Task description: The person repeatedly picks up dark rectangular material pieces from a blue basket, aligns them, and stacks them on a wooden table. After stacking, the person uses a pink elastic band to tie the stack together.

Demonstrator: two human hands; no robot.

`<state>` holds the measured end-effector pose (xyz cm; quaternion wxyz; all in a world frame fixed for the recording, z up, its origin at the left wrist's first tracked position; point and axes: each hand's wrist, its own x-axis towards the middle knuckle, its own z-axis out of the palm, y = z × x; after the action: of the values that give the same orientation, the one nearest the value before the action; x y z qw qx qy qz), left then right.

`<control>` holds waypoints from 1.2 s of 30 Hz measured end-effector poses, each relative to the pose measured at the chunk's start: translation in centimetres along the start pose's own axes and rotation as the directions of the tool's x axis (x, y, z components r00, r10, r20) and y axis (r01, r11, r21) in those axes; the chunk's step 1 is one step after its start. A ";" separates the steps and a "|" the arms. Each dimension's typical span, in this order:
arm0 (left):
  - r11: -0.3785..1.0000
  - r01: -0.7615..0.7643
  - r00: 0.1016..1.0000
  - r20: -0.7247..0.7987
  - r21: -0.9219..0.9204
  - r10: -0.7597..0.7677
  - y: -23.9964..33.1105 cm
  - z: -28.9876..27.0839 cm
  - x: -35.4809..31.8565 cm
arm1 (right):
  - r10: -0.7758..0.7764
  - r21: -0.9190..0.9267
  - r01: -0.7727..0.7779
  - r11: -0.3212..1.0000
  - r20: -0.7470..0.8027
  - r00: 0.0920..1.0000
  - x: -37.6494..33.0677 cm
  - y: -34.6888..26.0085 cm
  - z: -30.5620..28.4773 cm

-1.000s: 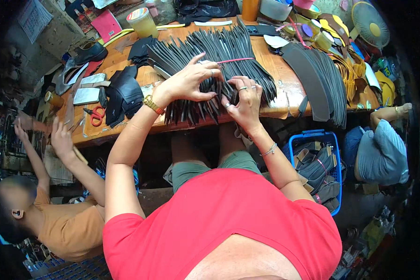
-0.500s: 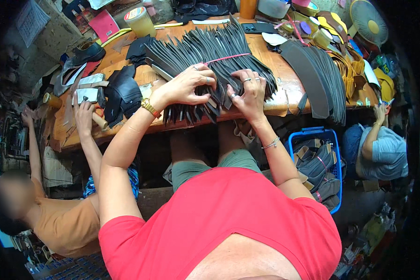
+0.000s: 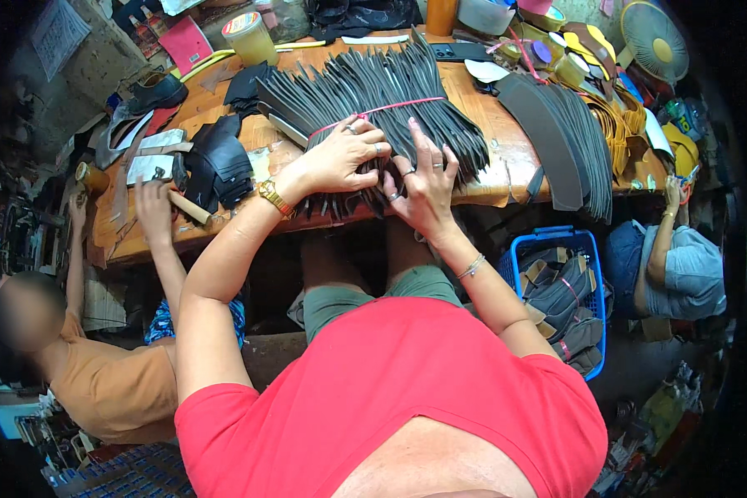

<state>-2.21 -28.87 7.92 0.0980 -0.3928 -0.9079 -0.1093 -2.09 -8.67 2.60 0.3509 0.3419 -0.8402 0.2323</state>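
A big fan-shaped bundle of long dark leather strips [image 3: 382, 91] lies on the wooden table [image 3: 490, 178], tied across by a thin pink band [image 3: 382, 110]. My left hand [image 3: 340, 158], with a gold watch on its wrist, is curled over the near ends of the strips and grips them. My right hand [image 3: 427, 187] lies flat with fingers spread, pressing on the strips beside the left hand at the table's front edge.
A person in an orange shirt [image 3: 108, 390] at my left reaches onto the table with a wooden-handled tool [image 3: 187, 207]. Another person [image 3: 668, 261] sits at right. A blue basket [image 3: 560, 290] of leather pieces stands below. More dark strips [image 3: 568, 137], a fan [image 3: 654, 37], tape rolls.
My hands slid a little along the bundle's near ends. The left-hand person's hand moved across the table's left part to the wooden-handled tool.
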 end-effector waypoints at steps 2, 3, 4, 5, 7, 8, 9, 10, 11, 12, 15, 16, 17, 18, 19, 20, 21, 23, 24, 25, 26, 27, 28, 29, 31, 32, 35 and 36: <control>0.999 -0.011 0.998 -0.060 -0.045 0.008 -0.4 0.5 -0.2 | 0.025 -0.008 -0.024 1.000 0.034 0.999 0.1 -0.2 -0.2; 0.998 -0.019 0.996 -0.089 -0.065 0.013 -0.4 0.5 -0.1 | 0.038 -0.013 -0.038 0.999 0.048 0.998 0.2 -0.2 -0.3; 0.997 -0.011 0.997 -0.080 -0.072 0.005 -0.4 0.6 -0.1 | 0.053 -0.008 -0.052 0.999 0.063 0.997 0.3 -0.1 -0.3; 0.997 -0.002 0.997 -0.072 -0.078 -0.003 -0.4 0.5 -0.2 | 0.059 -0.026 -0.057 0.998 0.082 0.995 0.4 0.0 -0.1; 0.995 -0.002 0.997 -0.076 -0.098 -0.006 -0.3 0.4 -0.1 | 0.074 -0.060 -0.067 0.996 0.122 0.990 0.6 0.2 0.4; 0.994 -0.011 0.996 -0.090 -0.111 0.001 -0.3 0.4 -0.1 | 0.075 -0.066 -0.067 0.996 0.132 0.988 0.9 0.2 0.4; 0.992 -0.020 0.995 -0.104 -0.128 0.006 -0.2 0.5 -0.1 | 0.076 -0.073 -0.066 0.995 0.146 0.986 1.1 0.2 0.1; 0.993 -0.008 0.997 -0.073 -0.122 -0.001 -0.2 0.3 0.0 | 0.078 -0.081 -0.066 0.995 0.161 0.984 1.3 0.2 0.1; 0.993 0.003 0.999 -0.042 -0.115 -0.007 -0.3 0.1 0.0 | 0.065 -0.076 -0.053 0.996 0.168 0.984 1.3 0.3 0.3; 0.994 0.014 1.000 -0.009 -0.105 -0.015 -0.2 -0.1 -0.1 | 0.051 -0.069 -0.039 0.997 0.174 0.984 1.4 0.3 0.5; 0.998 -0.002 0.997 -0.080 -0.067 -0.003 0.0 0.3 -0.3 | 0.064 0.050 -0.070 0.996 0.121 0.991 1.6 1.2 1.3; 0.998 -0.016 0.995 -0.097 -0.060 0.010 -0.1 0.6 -0.4 | 0.081 0.099 -0.091 0.991 0.106 0.991 1.5 1.7 1.6; 0.998 -0.030 0.993 -0.114 -0.051 0.024 -0.2 1.0 -0.5 | 0.098 0.148 -0.111 0.983 0.091 0.991 1.4 2.0 1.8; 0.998 -0.037 0.991 -0.129 -0.043 0.031 -0.2 1.3 -0.6 | 0.126 0.195 -0.131 0.972 0.034 0.991 1.6 1.9 1.7; 0.999 -0.017 0.995 -0.103 -0.033 0.014 -0.1 1.4 -0.7 | 0.158 0.241 -0.163 0.957 0.040 0.987 1.8 2.1 1.9; 1.000 0.002 0.997 -0.077 -0.022 -0.004 -0.1 1.5 -0.8 | 0.163 0.256 -0.165 0.953 0.030 0.986 1.9 2.1 2.0; 1.000 0.016 0.999 -0.048 -0.014 -0.016 0.1 1.4 -0.7 | 0.174 0.267 -0.173 0.948 0.020 0.984 1.9 2.0 2.0; 0.998 0.062 0.998 0.029 0.021 -0.063 0.7 1.3 -0.4 | 0.162 0.282 -0.154 0.947 -0.007 0.987 1.5 2.0 2.1; 0.995 0.087 0.994 0.063 0.045 -0.090 1.0 1.3 -0.3 | 0.150 0.291 -0.136 0.947 -0.024 0.988 1.4 2.1 2.1; 0.992 0.091 0.992 0.077 0.085 -0.098 1.3 1.5 -0.2 | 0.145 0.318 -0.126 0.940 -0.036 0.989 1.3 2.1 2.1; 0.992 0.091 0.992 0.075 0.090 -0.098 1.4 1.6 -0.2 | 0.140 0.345 -0.115 0.931 -0.048 0.989 1.1 2.2 2.0; 0.991 0.089 0.993 0.071 0.095 -0.096 1.4 1.7 -0.2 | 0.135 0.370 -0.103 0.923 -0.061 0.989 1.0 2.3 1.9; 0.990 0.096 0.992 0.069 0.100 -0.103 1.5 1.8 -0.2 | 0.138 0.412 -0.102 0.905 -0.060 0.989 0.9 2.4 1.9; 0.989 0.102 0.992 0.066 0.105 -0.109 1.6 2.0 -0.2 | 0.125 0.425 -0.091 0.900 -0.053 0.991 0.8 2.5 1.8; 0.988 0.107 0.992 0.062 0.108 -0.114 1.6 2.2 -0.3 | 0.100 0.456 -0.070 0.887 -0.041 0.994 0.5 2.6 1.7; 0.989 0.105 0.992 0.058 0.103 -0.111 1.4 2.2 -0.3 | 0.094 0.432 -0.074 0.899 -0.026 0.995 0.7 2.5 1.7; 0.993 0.120 0.990 0.080 0.005 -0.120 0.8 1.7 0.2 | 0.077 0.351 -0.081 0.933 0.027 0.997 0.9 2.0 0.9; 0.993 0.075 0.996 0.045 -0.088 -0.071 0.2 1.4 0.1 | 0.065 0.334 -0.073 0.940 0.035 0.997 1.1 2.0 0.8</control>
<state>-2.26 -28.34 6.65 0.0570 -0.3654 -0.9177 -0.1449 -4.47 -8.30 2.61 0.2694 0.3697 -0.8040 0.3800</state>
